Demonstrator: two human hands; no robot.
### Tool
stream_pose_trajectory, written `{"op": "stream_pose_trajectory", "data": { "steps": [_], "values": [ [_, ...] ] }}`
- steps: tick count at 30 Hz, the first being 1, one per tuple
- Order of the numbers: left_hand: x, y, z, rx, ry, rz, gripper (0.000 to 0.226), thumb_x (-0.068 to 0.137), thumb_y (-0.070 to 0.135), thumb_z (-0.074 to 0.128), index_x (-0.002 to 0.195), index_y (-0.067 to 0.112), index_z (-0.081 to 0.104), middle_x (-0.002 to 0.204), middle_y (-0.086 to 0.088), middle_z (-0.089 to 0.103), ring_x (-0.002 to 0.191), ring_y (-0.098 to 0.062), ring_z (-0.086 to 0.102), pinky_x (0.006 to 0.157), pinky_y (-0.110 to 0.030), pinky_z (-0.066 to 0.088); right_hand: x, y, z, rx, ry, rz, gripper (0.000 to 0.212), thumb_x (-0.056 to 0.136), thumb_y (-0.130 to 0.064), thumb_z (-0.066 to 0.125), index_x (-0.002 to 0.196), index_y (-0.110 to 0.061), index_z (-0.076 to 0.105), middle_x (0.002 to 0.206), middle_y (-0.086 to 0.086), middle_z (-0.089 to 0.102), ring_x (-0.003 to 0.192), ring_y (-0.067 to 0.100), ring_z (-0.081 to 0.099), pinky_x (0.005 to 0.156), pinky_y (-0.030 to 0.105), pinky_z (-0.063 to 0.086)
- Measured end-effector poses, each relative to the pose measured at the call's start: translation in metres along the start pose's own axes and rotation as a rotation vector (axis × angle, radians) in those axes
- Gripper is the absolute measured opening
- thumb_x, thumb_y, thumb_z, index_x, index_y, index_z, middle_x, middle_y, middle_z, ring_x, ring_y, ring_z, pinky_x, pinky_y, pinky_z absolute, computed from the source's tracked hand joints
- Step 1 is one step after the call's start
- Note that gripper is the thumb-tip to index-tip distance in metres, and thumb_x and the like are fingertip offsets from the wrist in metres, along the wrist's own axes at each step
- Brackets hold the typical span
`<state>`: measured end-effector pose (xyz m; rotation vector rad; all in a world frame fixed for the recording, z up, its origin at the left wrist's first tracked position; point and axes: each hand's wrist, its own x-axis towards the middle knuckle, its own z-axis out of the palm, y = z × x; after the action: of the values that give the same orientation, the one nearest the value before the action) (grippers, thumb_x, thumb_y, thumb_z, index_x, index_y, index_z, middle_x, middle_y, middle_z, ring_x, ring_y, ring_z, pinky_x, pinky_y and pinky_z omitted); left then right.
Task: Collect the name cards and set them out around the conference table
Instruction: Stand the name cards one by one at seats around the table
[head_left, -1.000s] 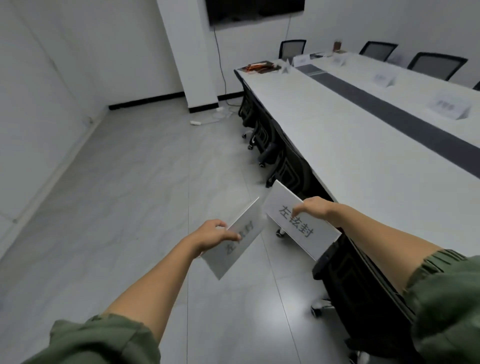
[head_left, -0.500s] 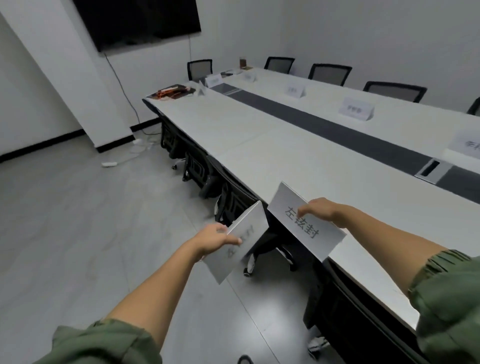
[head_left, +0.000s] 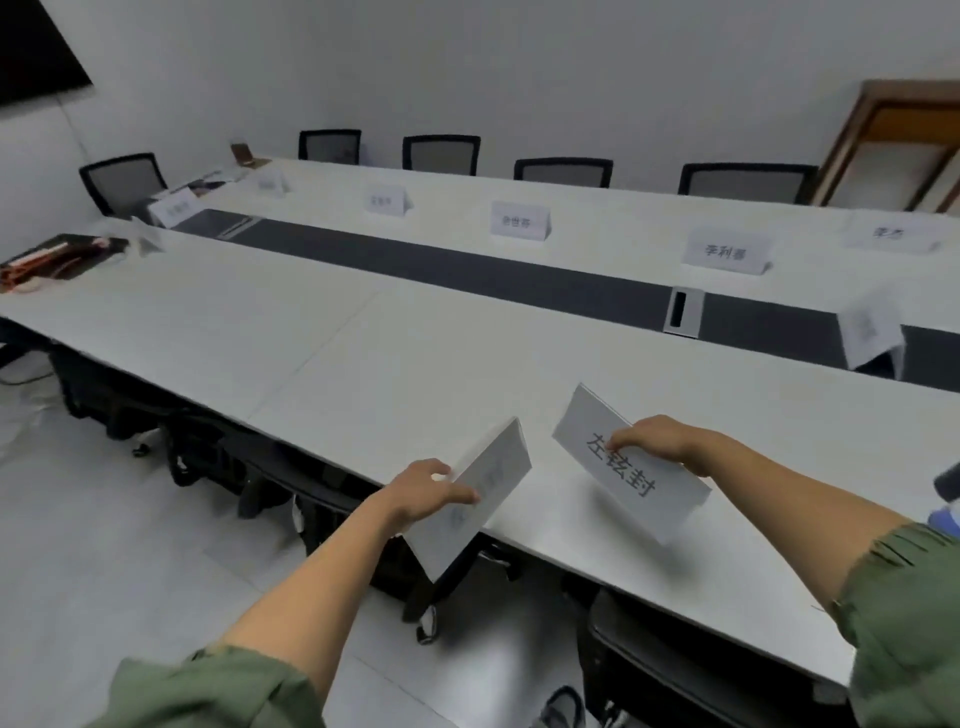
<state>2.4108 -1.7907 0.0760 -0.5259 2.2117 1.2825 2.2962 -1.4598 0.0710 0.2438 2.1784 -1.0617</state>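
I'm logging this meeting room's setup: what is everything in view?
conference table: one, white with dark centre strip, middle.
standing name cards: seven, white, mostly along the far side.
left card, right card: two, white, held at the near edge.
chairs: five backs, black, beyond the table; more tucked nearside.
wall screen: one, black, upper left.
wooden frame: one, brown, upper right.
tray: one, dark, table's left end.
left hand: grips left card.
right hand: grips right card.

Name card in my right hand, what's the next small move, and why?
Probably lower the right-hand name card and stand it on the conference table just below it. The right hand holds it above the near edge, while standing cards already line the far side. The left hand holds another card.
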Motion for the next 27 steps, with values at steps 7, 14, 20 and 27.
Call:
{"op": "stream_pose_trajectory", "data": {
  "steps": [7,14,20,27],
  "values": [
    [0.102,0.061,0.014,0.163,-0.114,-0.006,0.097,0.054,0.053,0.077,0.139,0.021,0.044,0.136,-0.005,0.049,0.113,-0.026,0.057,0.099,-0.045,0.048,0.06,0.025,-0.047,0.153,0.076,0.119,0.044,0.077,-0.037,0.076,0.106,-0.006,0.067,0.093,0.014,0.075,0.077,0.03,0.074,0.061,0.032,0.057],
    [0.172,0.103,0.032,0.312,-0.207,-0.004,0.095,0.054,0.055,0.073,0.139,0.021,0.045,0.136,-0.006,0.049,0.113,-0.027,0.057,0.099,-0.045,0.048,0.087,0.067,-0.075,0.194,0.14,0.235,0.042,0.078,-0.037,0.076,0.103,-0.005,0.066,0.09,0.011,0.072,0.074,0.026,0.072,0.056,0.028,0.055],
    [0.247,0.131,0.048,0.41,-0.274,0.011,0.091,0.06,0.055,0.073,0.14,0.023,0.043,0.137,-0.005,0.048,0.112,-0.027,0.056,0.098,-0.045,0.048,0.112,0.098,-0.101,0.267,0.237,0.339,0.049,0.08,-0.039,0.075,0.112,-0.004,0.06,0.105,0.016,0.069,0.091,0.031,0.069,0.083,0.04,0.056],
    [0.319,0.153,0.063,0.493,-0.329,0.047,0.078,0.074,0.05,0.074,0.14,0.023,0.042,0.137,-0.007,0.05,0.114,-0.028,0.054,0.097,-0.043,0.047,0.141,0.108,-0.123,0.306,0.317,0.408,0.059,0.082,-0.041,0.074,0.121,-0.001,0.056,0.114,0.018,0.066,0.1,0.034,0.066,0.094,0.048,0.052]
  ]
}}
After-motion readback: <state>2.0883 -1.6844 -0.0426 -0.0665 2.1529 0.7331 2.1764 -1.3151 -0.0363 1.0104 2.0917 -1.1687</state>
